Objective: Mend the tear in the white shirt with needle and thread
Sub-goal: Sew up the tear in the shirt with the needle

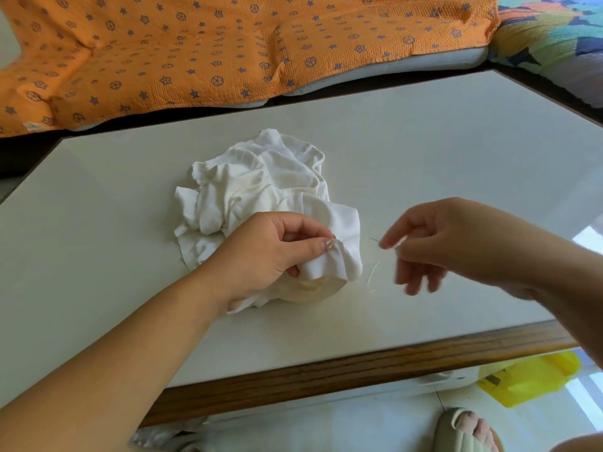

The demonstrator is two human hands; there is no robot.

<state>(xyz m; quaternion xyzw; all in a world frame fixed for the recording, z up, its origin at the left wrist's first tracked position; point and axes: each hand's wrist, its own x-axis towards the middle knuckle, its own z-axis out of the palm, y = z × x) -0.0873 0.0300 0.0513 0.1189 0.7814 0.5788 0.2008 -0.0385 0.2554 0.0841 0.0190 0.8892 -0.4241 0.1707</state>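
Pinching shirt [261, 190]; right hand [434, 243] holding needle [375, 240]

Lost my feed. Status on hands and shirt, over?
Left hand pinches a fold of white shirt. Right hand pinches needle, thread trailing. Nothing in the way.

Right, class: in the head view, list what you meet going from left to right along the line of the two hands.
left hand → needle → right hand. The white shirt overlaps the left hand, so it is left out.
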